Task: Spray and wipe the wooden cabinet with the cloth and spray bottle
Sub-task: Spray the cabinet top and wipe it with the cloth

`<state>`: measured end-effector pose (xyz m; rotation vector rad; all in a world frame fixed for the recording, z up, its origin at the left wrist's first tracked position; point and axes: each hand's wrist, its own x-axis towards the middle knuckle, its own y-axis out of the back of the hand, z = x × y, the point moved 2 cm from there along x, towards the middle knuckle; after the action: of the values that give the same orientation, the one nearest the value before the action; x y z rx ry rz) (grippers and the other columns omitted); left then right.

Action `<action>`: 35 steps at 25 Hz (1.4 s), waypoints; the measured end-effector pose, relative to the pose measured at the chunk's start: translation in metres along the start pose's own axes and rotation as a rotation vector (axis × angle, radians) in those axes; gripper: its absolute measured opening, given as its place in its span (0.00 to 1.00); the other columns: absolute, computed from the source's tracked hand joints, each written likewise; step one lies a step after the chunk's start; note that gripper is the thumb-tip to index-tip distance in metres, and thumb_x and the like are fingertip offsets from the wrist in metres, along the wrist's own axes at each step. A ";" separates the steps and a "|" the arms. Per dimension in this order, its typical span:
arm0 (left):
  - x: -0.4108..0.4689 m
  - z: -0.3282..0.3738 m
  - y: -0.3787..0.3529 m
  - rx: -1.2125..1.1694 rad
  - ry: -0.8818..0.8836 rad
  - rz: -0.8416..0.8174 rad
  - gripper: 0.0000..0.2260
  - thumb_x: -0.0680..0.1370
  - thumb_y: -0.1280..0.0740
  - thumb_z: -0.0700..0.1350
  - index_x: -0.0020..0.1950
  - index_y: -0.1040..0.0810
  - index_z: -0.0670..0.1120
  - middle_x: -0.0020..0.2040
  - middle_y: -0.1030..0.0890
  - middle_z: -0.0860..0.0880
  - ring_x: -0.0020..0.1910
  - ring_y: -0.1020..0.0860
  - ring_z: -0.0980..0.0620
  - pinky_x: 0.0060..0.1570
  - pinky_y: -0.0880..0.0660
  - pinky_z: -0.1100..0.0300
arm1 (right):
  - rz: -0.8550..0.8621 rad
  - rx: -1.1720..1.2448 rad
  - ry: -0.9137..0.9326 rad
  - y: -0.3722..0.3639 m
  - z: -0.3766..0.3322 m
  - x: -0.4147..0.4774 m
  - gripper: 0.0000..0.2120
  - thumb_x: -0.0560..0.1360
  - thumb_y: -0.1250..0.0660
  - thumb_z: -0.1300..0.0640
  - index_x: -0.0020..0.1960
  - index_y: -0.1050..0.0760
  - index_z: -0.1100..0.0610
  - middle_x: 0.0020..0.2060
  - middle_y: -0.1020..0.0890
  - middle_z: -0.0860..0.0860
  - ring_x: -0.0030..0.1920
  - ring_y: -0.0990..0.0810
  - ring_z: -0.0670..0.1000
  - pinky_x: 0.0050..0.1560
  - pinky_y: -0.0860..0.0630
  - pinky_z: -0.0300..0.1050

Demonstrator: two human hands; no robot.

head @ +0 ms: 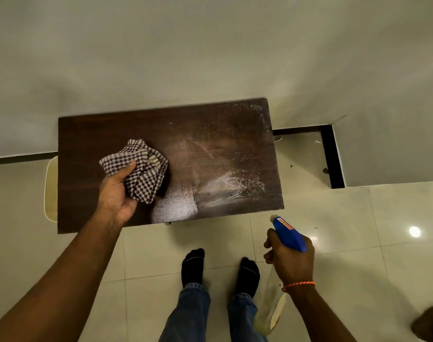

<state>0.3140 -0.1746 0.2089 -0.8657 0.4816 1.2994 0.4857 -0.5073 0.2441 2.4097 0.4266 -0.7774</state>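
The dark wooden cabinet (210, 134) stands against the white wall, seen from above; its top is dusty and scratched on the right, with a wet speckled patch near the front edge. My left hand (115, 196) grips a bunched brown-and-white checked cloth (141, 169) on the left half of the top. My right hand (290, 260) holds a clear spray bottle with a blue trigger head (288, 234) in front of the cabinet's right corner. Its nozzle points at the top, and a streak of spray shows over the front right part.
My two feet in black socks (193, 265) stand on the glossy tiled floor just before the cabinet. A pale mat edge (51, 188) shows at the cabinet's left side. A black skirting strip and a wall recess (331, 154) lie to the right.
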 end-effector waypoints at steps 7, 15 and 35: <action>-0.009 -0.004 0.015 -0.026 -0.138 0.109 0.23 0.78 0.33 0.36 0.74 0.27 0.44 0.66 0.19 0.43 0.65 0.20 0.41 0.64 0.23 0.43 | -0.193 -0.020 0.065 -0.027 -0.001 -0.020 0.06 0.73 0.29 0.66 0.39 0.21 0.68 0.31 0.20 0.67 0.25 0.22 0.59 0.27 0.20 0.53; -0.037 -0.021 0.009 0.293 -0.470 0.223 0.20 0.82 0.38 0.37 0.72 0.28 0.52 0.65 0.20 0.53 0.64 0.21 0.51 0.66 0.24 0.47 | -0.210 0.030 0.108 -0.031 -0.004 -0.007 0.07 0.74 0.28 0.63 0.39 0.20 0.64 0.31 0.19 0.63 0.24 0.22 0.53 0.26 0.22 0.41; -0.050 -0.251 -0.163 1.959 -0.828 -0.387 0.33 0.81 0.50 0.70 0.84 0.49 0.57 0.84 0.52 0.43 0.82 0.57 0.35 0.78 0.55 0.35 | -0.144 0.006 0.153 0.050 0.011 0.026 0.03 0.77 0.30 0.61 0.45 0.20 0.60 0.31 0.17 0.56 0.25 0.20 0.48 0.27 0.24 0.35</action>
<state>0.4978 -0.4057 0.1386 1.1334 0.5850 0.2651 0.5238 -0.5504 0.2414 2.4742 0.6652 -0.6576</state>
